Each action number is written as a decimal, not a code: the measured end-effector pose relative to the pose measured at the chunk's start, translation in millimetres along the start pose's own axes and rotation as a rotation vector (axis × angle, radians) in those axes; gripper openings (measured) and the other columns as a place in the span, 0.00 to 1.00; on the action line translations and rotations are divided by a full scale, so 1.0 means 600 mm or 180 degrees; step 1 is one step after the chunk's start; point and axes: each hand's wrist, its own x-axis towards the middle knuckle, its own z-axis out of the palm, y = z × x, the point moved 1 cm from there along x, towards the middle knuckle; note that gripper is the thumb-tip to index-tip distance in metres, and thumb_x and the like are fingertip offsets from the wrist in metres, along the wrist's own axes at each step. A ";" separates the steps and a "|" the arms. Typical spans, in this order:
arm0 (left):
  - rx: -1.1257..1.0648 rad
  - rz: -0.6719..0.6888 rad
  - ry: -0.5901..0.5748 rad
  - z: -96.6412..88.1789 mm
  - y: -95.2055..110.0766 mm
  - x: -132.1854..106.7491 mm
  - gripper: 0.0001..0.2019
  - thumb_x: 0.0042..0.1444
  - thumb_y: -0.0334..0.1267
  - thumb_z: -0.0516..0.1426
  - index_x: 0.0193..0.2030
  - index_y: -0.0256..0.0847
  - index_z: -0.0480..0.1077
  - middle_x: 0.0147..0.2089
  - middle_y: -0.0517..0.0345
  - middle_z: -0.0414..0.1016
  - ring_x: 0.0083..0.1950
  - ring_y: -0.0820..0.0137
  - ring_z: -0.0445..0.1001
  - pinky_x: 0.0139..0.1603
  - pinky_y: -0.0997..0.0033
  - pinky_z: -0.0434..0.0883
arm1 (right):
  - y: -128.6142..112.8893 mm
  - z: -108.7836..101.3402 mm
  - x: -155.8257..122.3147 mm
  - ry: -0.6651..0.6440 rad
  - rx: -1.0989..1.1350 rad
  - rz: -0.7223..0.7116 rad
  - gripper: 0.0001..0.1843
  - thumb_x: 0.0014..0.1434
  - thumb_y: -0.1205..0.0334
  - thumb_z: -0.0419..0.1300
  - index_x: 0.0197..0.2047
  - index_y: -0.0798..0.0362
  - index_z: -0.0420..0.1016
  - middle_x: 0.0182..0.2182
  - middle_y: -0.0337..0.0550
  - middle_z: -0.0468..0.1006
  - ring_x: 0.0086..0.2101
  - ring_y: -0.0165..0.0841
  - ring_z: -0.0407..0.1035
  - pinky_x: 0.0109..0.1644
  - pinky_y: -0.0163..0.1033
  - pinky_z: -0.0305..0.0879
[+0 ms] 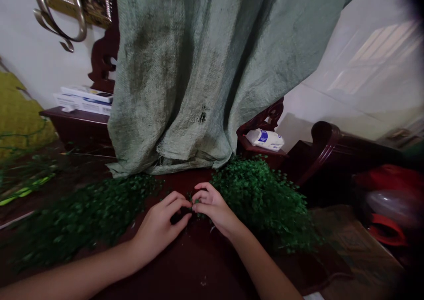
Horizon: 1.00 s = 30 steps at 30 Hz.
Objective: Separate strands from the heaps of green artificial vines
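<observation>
My left hand (162, 223) and my right hand (212, 207) meet at the middle of a dark wooden table (195, 264). Their fingertips pinch together on a small green plastic sprig (191, 201), most of it hidden by the fingers. A flat spread of green artificial leaf pieces (82, 216) lies left of my left hand. A taller heap of the same green leaf pieces (265, 198) rises right of my right hand, touching its knuckles.
A large grey-green woven sack (205, 70) hangs down to the table's far side. Behind it stand dark carved wooden furniture (324, 150), a white tissue pack (266, 139) and stacked white boxes (86, 99). Red plastic items (387, 203) sit at right, green wires (23, 189) at left.
</observation>
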 end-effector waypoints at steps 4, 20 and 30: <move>0.0071 0.0004 -0.0055 0.000 -0.002 0.001 0.06 0.62 0.34 0.54 0.42 0.45 0.71 0.41 0.57 0.72 0.40 0.69 0.74 0.40 0.71 0.71 | 0.001 0.000 -0.001 -0.0039 0.0043 0.0036 0.25 0.39 0.70 0.66 0.42 0.49 0.64 0.27 0.32 0.74 0.27 0.28 0.66 0.33 0.35 0.58; 0.0145 -0.0170 -0.0097 -0.001 -0.002 0.002 0.08 0.65 0.37 0.51 0.44 0.43 0.71 0.41 0.57 0.72 0.41 0.67 0.75 0.42 0.68 0.70 | 0.007 -0.004 0.004 -0.0096 -0.0120 -0.0175 0.24 0.43 0.69 0.67 0.42 0.49 0.62 0.31 0.34 0.73 0.31 0.29 0.67 0.39 0.36 0.59; 0.0124 -0.0263 -0.0175 0.001 -0.008 0.000 0.09 0.66 0.38 0.50 0.42 0.43 0.71 0.40 0.58 0.71 0.40 0.68 0.74 0.41 0.69 0.68 | 0.005 -0.004 0.004 -0.0113 -0.0152 -0.0303 0.24 0.43 0.68 0.67 0.42 0.50 0.62 0.29 0.33 0.73 0.30 0.29 0.65 0.37 0.36 0.57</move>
